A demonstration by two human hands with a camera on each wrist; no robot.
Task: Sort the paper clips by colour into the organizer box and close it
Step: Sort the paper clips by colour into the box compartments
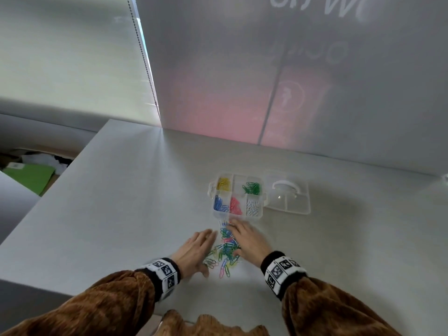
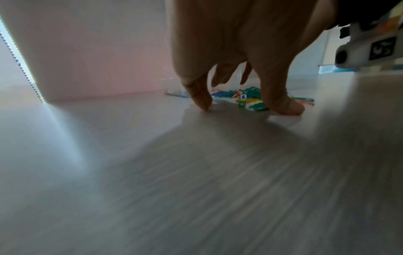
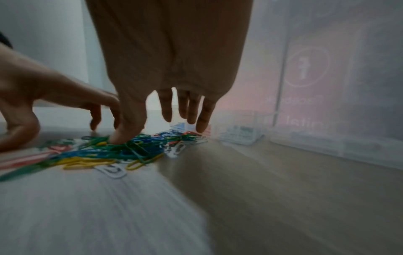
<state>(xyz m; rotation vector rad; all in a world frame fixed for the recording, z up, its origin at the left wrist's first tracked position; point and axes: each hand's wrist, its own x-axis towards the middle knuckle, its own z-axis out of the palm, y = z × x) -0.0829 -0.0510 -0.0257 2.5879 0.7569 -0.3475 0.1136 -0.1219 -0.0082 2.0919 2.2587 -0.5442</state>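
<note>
Head view: organizer box [image 1: 263, 215] holds yellow, green, blue, pink, white clips.

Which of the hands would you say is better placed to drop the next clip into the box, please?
Probably the right hand. Its fingers reach the far end of the clip pile, just short of the open box. The left hand sits at the pile's near left side, further from the box.

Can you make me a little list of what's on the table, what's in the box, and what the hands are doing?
table: grey, holds everything
organizer box: open; yellow, green, blue, pink, white clips in separate compartments
lid: clear, lying right of box
loose clip pile: mixed colours, between hands
left hand: fingers spread, tips on table beside pile
right hand: spread, thumb pressing on pile
</note>
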